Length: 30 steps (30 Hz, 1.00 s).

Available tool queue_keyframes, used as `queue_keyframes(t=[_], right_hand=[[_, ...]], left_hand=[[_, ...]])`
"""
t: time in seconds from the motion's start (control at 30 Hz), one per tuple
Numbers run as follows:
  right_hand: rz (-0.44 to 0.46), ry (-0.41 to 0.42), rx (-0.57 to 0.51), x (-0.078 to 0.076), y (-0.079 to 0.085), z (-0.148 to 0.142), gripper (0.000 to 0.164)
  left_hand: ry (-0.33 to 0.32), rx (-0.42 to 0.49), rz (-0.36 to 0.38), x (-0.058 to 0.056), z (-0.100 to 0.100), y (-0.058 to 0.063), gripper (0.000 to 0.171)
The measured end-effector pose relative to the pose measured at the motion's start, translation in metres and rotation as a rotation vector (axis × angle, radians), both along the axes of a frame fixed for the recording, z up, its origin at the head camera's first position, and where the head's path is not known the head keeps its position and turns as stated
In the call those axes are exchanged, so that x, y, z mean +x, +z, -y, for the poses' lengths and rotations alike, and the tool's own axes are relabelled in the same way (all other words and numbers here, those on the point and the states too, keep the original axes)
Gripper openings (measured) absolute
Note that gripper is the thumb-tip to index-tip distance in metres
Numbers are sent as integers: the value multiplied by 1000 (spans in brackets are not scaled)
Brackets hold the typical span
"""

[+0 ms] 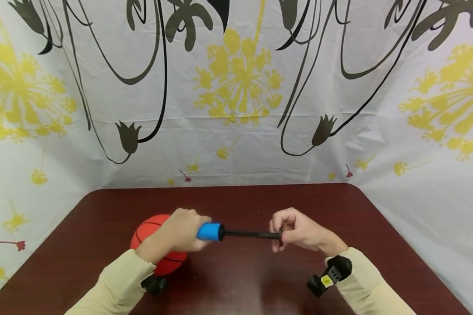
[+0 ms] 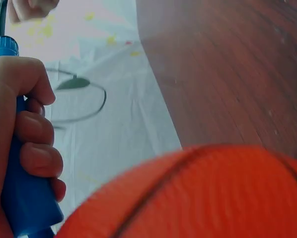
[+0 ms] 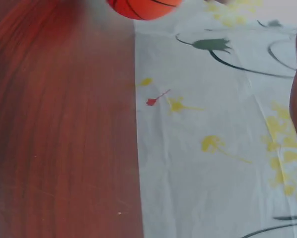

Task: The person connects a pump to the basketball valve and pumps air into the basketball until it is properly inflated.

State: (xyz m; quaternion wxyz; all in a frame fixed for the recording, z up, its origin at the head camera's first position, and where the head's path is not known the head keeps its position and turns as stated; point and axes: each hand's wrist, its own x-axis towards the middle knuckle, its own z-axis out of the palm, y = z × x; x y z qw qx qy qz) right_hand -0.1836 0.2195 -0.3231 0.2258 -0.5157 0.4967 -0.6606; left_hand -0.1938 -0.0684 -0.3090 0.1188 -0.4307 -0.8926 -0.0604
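Observation:
My left hand [image 1: 181, 229] grips the blue barrel [image 1: 210, 232] of a hand pump, fingers curled round it as the left wrist view shows. Out of the barrel's right end runs a thin black rod [image 1: 246, 234], drawn out and roughly level above the table. At the far end of that rod, my right hand [image 1: 299, 229] pinches the dark handle between thumb and fingers. An orange basketball [image 1: 146, 228] with black lines lies under and behind the left forearm, partly covered by it. In the left wrist view the ball [image 2: 213, 198] fills the lower part, beside the pump [image 2: 29, 198].
A dark red-brown wooden table [image 1: 236, 284] with rounded far corners lies beneath both hands. Patterned white cloth [image 1: 236, 162] hangs behind it and along both sides. Each wrist wears a black camera, such as the right one [image 1: 339, 267].

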Motion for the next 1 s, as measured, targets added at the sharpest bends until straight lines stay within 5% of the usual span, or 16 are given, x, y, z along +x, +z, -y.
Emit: queue_keyframes(t=[0.2,0.5,0.63,0.83,1.0], right_hand=[[11,-34,88,-3,-3,15,24],[-45,-180,214,-6,-7,38,20],[-5,-126,168,-1,-2,21,16],[-2,34,-7,3,2,-4,23],[-59,-9,17,1,1,16,27]], left_hand=[[22,-41,-2,0,2,1,20],[-27,-44,3,1,-20,2,20],[-70,-27,-19,-2,-20,3,20],[-43,-12,-43,-7,-8,6,21],[-66,0,-64,-5,-9,4,22]])
